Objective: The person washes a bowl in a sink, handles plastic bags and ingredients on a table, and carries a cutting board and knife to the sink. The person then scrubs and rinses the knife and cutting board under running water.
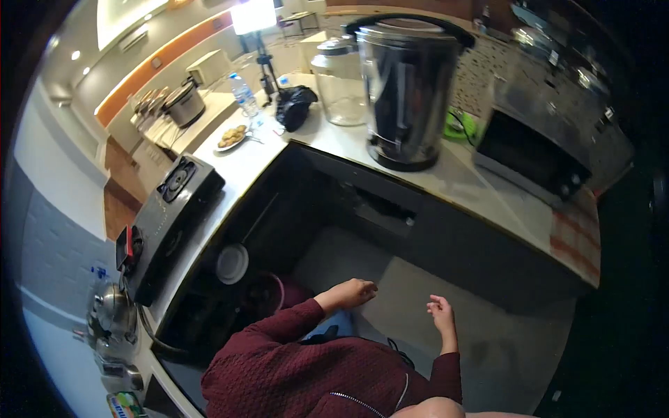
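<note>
My left hand (pixel 352 293) is over the floor, its arm in a maroon sleeve reaching across from the left. Its fingers are loosely bent and seem to hold nothing. To its right is my right hand (pixel 442 315), raised with the fingers a little apart and nothing in them. Neither hand touches the counter. Below and left of my left hand is a dark pink tub (pixel 282 292), partly hidden by my sleeve. A white round lid or plate (pixel 232 264) shows beside the tub, in the shadow under the counter.
The white counter (pixel 327 139) bends around me. On it are a gas stove (pixel 171 223), a plate of food (pixel 231 138), a black plastic bag (pixel 295 106), a glass jar (pixel 341 87), a tall steel container (pixel 404 90) and a dark-fronted oven (pixel 533 153). A checked cloth (pixel 575 240) hangs at the right.
</note>
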Action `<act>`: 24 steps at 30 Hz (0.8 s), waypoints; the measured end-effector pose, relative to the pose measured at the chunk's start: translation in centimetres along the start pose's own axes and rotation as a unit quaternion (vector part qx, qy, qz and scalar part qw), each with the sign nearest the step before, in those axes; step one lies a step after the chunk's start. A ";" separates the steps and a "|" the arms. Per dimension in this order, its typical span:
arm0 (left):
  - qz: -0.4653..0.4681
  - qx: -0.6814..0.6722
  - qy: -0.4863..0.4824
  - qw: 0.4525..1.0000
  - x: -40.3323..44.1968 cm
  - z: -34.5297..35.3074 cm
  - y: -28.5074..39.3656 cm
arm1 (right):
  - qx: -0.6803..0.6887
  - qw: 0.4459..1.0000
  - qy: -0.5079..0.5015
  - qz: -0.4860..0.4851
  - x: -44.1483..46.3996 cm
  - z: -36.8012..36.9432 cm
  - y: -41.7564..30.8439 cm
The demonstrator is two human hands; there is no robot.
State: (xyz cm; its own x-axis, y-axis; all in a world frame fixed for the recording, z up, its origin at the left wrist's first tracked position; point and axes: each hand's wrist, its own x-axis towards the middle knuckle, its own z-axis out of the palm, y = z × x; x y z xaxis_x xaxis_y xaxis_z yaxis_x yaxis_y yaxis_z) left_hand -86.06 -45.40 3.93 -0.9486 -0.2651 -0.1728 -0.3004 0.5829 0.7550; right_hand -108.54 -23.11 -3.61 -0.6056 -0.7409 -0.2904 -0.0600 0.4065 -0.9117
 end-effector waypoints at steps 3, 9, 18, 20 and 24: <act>-0.005 -0.030 0.065 0.997 -1.1 -6.8 -5.6 | 0.006 0.998 -0.050 -0.030 6.8 6.5 -4.9; -0.082 -0.117 0.225 0.964 -3.4 -21.6 -14.0 | -0.017 0.989 -0.114 -0.093 19.0 19.0 -17.7; -0.183 -0.060 0.414 0.890 -5.8 -33.4 -21.1 | -0.040 0.966 -0.171 -0.188 34.9 32.1 -29.4; -0.194 -0.065 0.431 0.879 -5.6 -34.7 -22.5 | -0.033 0.968 -0.158 -0.191 38.3 34.8 -30.5; -0.219 -0.094 0.465 0.853 -3.8 -37.9 -25.7 | -0.039 0.966 -0.163 -0.196 45.6 39.4 -34.3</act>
State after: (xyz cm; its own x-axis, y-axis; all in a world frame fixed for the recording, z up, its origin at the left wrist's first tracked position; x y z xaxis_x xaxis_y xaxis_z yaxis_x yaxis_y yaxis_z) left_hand -71.02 -88.50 9.21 -0.2338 -0.9712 0.0465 -0.5017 0.1614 0.8498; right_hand -102.85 -91.92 2.97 -0.2426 -0.9700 -0.0160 -0.3011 0.0910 -0.9493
